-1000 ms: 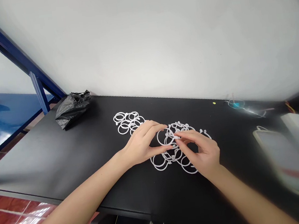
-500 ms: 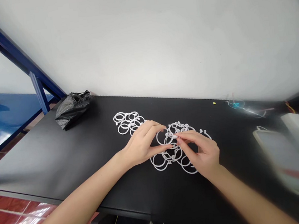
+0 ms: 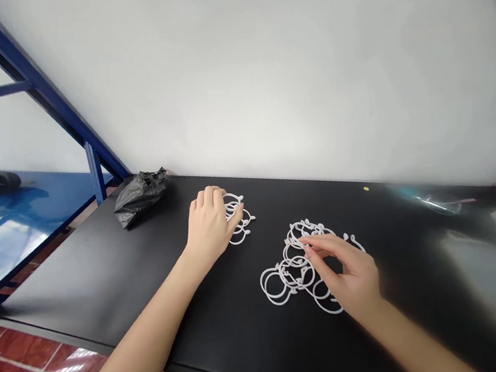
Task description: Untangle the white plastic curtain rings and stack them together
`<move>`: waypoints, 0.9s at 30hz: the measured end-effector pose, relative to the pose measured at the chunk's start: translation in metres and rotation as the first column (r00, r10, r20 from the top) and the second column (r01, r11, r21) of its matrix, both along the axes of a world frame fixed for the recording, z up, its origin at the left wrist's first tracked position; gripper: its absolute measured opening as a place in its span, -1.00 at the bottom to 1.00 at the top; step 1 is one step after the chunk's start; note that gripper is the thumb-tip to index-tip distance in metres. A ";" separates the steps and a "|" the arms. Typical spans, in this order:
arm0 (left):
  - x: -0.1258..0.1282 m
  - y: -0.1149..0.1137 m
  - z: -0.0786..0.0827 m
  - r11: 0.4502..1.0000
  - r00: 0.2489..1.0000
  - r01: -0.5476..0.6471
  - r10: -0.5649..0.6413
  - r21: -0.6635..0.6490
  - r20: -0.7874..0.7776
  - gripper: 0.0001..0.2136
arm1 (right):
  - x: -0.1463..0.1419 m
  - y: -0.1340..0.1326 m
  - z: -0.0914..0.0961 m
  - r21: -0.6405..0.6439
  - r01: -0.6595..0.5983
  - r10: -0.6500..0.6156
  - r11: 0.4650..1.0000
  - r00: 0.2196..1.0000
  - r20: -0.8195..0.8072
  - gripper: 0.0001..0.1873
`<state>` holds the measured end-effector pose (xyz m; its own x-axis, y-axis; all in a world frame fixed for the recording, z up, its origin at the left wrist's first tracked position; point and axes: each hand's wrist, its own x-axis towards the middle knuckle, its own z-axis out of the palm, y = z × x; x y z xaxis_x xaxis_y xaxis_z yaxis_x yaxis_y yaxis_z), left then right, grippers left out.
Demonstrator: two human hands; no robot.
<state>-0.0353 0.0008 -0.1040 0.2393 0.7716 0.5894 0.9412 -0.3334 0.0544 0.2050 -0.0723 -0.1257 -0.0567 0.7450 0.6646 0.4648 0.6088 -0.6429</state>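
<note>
Thin white plastic rings with small knobs at their ends lie in two groups on a black table. My left hand (image 3: 210,223) is over the smaller group of rings (image 3: 240,240), thumb and fingers apart around them and partly covering them. Above the larger tangled group of rings (image 3: 277,302), my right hand (image 3: 344,264) has thumb and index finger pinched together. A bit of white ring shows at those fingertips; the rest blends into the tangle.
A crumpled black plastic bag (image 3: 141,195) lies at the back left of the black table (image 3: 142,281). Left of it stands a blue metal frame (image 3: 95,170). A small yellow piece (image 3: 366,188) and blurred items lie toward the right, before a white wall.
My left hand has moved left, from the larger group to the smaller one. My right hand stays at the larger group, still pinched. The view has shifted slightly.
</note>
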 end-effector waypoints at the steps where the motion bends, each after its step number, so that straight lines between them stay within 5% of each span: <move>1: -0.004 0.002 0.000 0.999 0.999 -0.044 0.044 -0.006 -0.019 -0.69 | 0.000 0.000 0.000 -0.006 0.006 -0.006 1.000 1.000 0.007 -0.78; 8: -0.010 0.002 -0.012 0.975 0.961 -0.194 0.167 -0.107 -0.221 -0.71 | 0.001 0.001 -0.001 -0.004 0.016 -0.016 1.000 1.000 0.015 -0.80; 19: -0.009 0.000 -0.014 0.960 0.948 -0.214 0.159 -0.182 -0.277 -0.71 | 0.002 0.000 -0.003 -0.005 -0.010 0.009 1.000 1.000 -0.018 -0.73; 24: 0.001 -0.003 -0.007 0.981 0.995 0.062 -0.075 -0.185 -0.065 -0.75 | 0.003 0.005 -0.001 0.027 0.106 -0.107 0.994 0.994 0.033 -0.77; 27: 0.013 -0.011 -0.005 0.895 0.926 0.377 -0.373 -0.238 0.065 -0.76 | 0.005 0.010 -0.002 0.055 0.124 -0.130 0.991 0.983 0.132 -0.80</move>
<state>-0.0219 -0.0098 -0.1088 0.5303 0.7457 0.4034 0.7470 -0.6360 0.1936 0.2104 -0.0620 -0.1275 -0.0551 0.7203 0.6915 0.6205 0.5673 -0.5415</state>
